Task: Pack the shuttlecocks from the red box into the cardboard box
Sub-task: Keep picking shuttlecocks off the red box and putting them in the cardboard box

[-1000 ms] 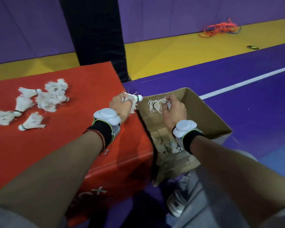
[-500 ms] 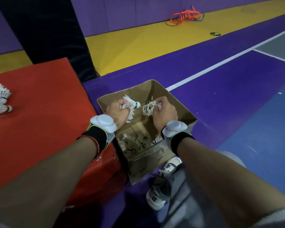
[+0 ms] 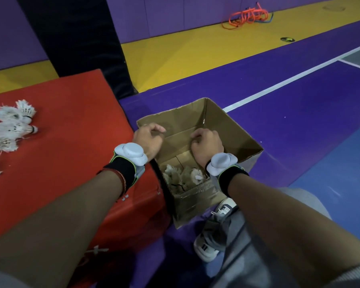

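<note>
Emptied since half a second ago, both hands hang over the cardboard box [image 3: 233, 138]. The left hand [image 3: 148, 140] is at its left rim, fingers loosely curled and holding nothing. Just right of it, the right hand [image 3: 207, 145] has its fingers curled tighter, with nothing seen in them. Below both wrists, shuttlecocks [image 3: 183, 175] lie on the box floor. More shuttlecocks [image 3: 8, 129] lie well left of the left hand on the red box [image 3: 71, 132].

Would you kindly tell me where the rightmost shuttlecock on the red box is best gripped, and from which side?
Pinch the rightmost shuttlecock by its cork tip, probably coming from the right: it lies on the red box with cork pointing right, free, while its frayed feathers touch neighbours.
</note>
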Action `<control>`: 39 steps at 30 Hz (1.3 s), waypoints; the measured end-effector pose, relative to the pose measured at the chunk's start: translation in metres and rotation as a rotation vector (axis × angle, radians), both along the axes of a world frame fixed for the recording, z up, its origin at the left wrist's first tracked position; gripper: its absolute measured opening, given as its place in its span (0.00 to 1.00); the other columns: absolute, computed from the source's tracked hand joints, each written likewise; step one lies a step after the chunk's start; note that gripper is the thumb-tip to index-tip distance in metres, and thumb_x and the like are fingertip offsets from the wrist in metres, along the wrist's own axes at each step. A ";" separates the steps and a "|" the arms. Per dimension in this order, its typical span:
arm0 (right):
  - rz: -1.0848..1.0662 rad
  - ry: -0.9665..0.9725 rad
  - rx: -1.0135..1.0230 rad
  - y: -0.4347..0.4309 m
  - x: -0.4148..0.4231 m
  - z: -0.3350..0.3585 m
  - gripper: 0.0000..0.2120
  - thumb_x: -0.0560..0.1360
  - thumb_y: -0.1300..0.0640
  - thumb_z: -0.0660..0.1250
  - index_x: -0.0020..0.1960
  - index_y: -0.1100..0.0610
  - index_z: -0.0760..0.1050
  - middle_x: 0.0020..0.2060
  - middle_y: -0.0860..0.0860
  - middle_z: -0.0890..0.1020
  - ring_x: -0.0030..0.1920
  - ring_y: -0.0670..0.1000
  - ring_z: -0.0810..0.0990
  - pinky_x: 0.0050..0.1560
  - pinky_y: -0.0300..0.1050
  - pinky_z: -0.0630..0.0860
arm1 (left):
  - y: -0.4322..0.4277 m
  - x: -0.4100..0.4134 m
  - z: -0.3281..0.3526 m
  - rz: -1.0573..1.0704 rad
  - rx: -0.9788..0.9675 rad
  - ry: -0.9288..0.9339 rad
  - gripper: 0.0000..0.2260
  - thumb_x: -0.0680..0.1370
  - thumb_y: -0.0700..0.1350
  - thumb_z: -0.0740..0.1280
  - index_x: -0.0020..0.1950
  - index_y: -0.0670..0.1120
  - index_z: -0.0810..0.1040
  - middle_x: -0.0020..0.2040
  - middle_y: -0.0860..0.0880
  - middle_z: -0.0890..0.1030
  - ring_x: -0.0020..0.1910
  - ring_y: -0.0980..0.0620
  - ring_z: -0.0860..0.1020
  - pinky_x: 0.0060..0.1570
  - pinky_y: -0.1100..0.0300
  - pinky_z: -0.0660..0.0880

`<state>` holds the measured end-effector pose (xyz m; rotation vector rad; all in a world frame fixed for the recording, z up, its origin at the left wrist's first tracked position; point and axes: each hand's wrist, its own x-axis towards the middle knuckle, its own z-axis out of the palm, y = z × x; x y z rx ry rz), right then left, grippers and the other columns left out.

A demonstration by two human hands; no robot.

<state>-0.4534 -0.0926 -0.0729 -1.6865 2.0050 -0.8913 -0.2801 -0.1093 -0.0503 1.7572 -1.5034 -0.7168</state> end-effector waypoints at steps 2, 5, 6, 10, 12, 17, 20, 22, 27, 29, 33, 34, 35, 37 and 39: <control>0.032 -0.017 -0.031 0.002 0.019 0.007 0.14 0.73 0.63 0.61 0.51 0.49 0.81 0.40 0.39 0.72 0.53 0.51 0.77 0.40 0.42 0.70 | 0.003 0.015 0.003 0.025 -0.047 -0.043 0.11 0.73 0.38 0.65 0.46 0.51 0.83 0.46 0.54 0.82 0.45 0.51 0.79 0.47 0.63 0.73; 0.111 -0.010 -0.105 0.004 0.051 0.021 0.14 0.74 0.63 0.61 0.51 0.50 0.81 0.38 0.38 0.69 0.56 0.50 0.75 0.43 0.42 0.69 | 0.004 0.041 0.007 0.061 -0.105 -0.097 0.11 0.72 0.37 0.65 0.45 0.50 0.83 0.42 0.50 0.81 0.41 0.48 0.78 0.42 0.62 0.70; 0.141 -0.010 -0.135 0.005 0.063 0.027 0.14 0.74 0.63 0.62 0.50 0.50 0.81 0.40 0.39 0.73 0.57 0.50 0.74 0.43 0.43 0.69 | 0.005 0.051 0.008 0.081 -0.116 -0.119 0.11 0.71 0.37 0.65 0.46 0.50 0.83 0.42 0.50 0.80 0.40 0.48 0.78 0.42 0.61 0.70; 0.208 -0.055 -0.204 -0.002 0.109 0.040 0.13 0.72 0.63 0.62 0.47 0.51 0.83 0.47 0.45 0.83 0.54 0.49 0.76 0.44 0.42 0.72 | 0.013 0.092 0.020 0.155 -0.164 -0.167 0.15 0.70 0.36 0.62 0.46 0.52 0.83 0.45 0.51 0.81 0.40 0.49 0.78 0.43 0.60 0.72; 0.249 -0.067 -0.208 -0.007 0.143 0.044 0.13 0.71 0.63 0.62 0.46 0.51 0.82 0.46 0.46 0.84 0.51 0.51 0.79 0.45 0.46 0.77 | 0.025 0.124 0.026 0.199 -0.182 -0.194 0.16 0.69 0.36 0.61 0.46 0.52 0.84 0.46 0.52 0.82 0.40 0.50 0.78 0.43 0.61 0.73; 0.326 -0.048 -0.180 -0.010 0.197 0.044 0.13 0.71 0.63 0.62 0.45 0.49 0.81 0.42 0.46 0.83 0.48 0.53 0.80 0.42 0.44 0.74 | 0.043 0.188 0.037 0.273 -0.178 -0.208 0.15 0.70 0.36 0.60 0.47 0.51 0.82 0.44 0.51 0.80 0.38 0.50 0.77 0.40 0.59 0.73; 0.367 -0.056 -0.180 -0.007 0.228 0.041 0.12 0.71 0.61 0.62 0.46 0.48 0.81 0.42 0.47 0.83 0.49 0.54 0.79 0.44 0.47 0.77 | 0.055 0.225 0.040 0.329 -0.145 -0.186 0.15 0.72 0.35 0.60 0.48 0.51 0.81 0.41 0.51 0.78 0.36 0.50 0.76 0.36 0.62 0.69; 0.408 -0.053 -0.172 -0.004 0.253 0.040 0.12 0.71 0.61 0.62 0.47 0.49 0.81 0.43 0.47 0.83 0.51 0.54 0.78 0.46 0.46 0.75 | 0.064 0.250 0.040 0.369 -0.149 -0.188 0.15 0.72 0.35 0.59 0.47 0.50 0.81 0.41 0.51 0.79 0.35 0.50 0.76 0.34 0.63 0.67; 0.478 -0.040 -0.181 0.000 0.299 0.043 0.13 0.73 0.62 0.61 0.48 0.49 0.81 0.46 0.47 0.83 0.55 0.53 0.75 0.47 0.45 0.71 | 0.077 0.293 0.039 0.471 -0.129 -0.240 0.15 0.71 0.36 0.60 0.48 0.51 0.82 0.43 0.49 0.82 0.38 0.47 0.78 0.36 0.58 0.74; 0.507 -0.035 -0.178 0.003 0.318 0.044 0.14 0.73 0.62 0.61 0.49 0.49 0.81 0.47 0.47 0.83 0.56 0.52 0.74 0.47 0.44 0.71 | 0.082 0.314 0.035 0.502 -0.142 -0.273 0.14 0.71 0.38 0.61 0.47 0.53 0.82 0.49 0.48 0.82 0.42 0.47 0.80 0.41 0.55 0.78; 0.557 -0.016 -0.172 0.002 0.344 0.044 0.14 0.73 0.62 0.60 0.50 0.49 0.81 0.48 0.46 0.82 0.57 0.51 0.74 0.45 0.44 0.71 | 0.093 0.340 0.027 0.559 -0.188 -0.357 0.14 0.70 0.40 0.63 0.52 0.52 0.81 0.56 0.48 0.81 0.55 0.42 0.77 0.51 0.48 0.76; 0.558 -0.016 -0.169 0.002 0.345 0.044 0.14 0.73 0.62 0.60 0.50 0.49 0.81 0.48 0.46 0.82 0.57 0.51 0.73 0.45 0.44 0.70 | 0.094 0.341 0.025 0.570 -0.190 -0.389 0.15 0.70 0.40 0.64 0.55 0.51 0.80 0.57 0.48 0.80 0.58 0.42 0.74 0.52 0.47 0.74; 0.571 -0.012 -0.169 0.002 0.352 0.043 0.14 0.73 0.62 0.61 0.50 0.49 0.81 0.49 0.46 0.82 0.58 0.51 0.73 0.44 0.44 0.70 | 0.098 0.345 0.022 0.592 -0.182 -0.416 0.16 0.70 0.40 0.64 0.57 0.51 0.79 0.59 0.49 0.78 0.59 0.42 0.73 0.52 0.48 0.73; 0.591 0.004 -0.176 0.000 0.366 0.040 0.14 0.73 0.62 0.61 0.52 0.48 0.80 0.50 0.46 0.82 0.58 0.51 0.73 0.45 0.45 0.70 | 0.102 0.355 0.014 0.634 -0.178 -0.459 0.18 0.70 0.41 0.65 0.59 0.52 0.77 0.60 0.49 0.76 0.60 0.42 0.71 0.52 0.48 0.70; 0.589 0.023 -0.193 -0.003 0.373 0.036 0.14 0.73 0.61 0.62 0.53 0.48 0.79 0.53 0.46 0.81 0.59 0.52 0.73 0.45 0.44 0.69 | 0.103 0.360 0.006 0.653 -0.183 -0.475 0.20 0.70 0.43 0.66 0.62 0.53 0.75 0.61 0.50 0.74 0.62 0.43 0.69 0.53 0.48 0.69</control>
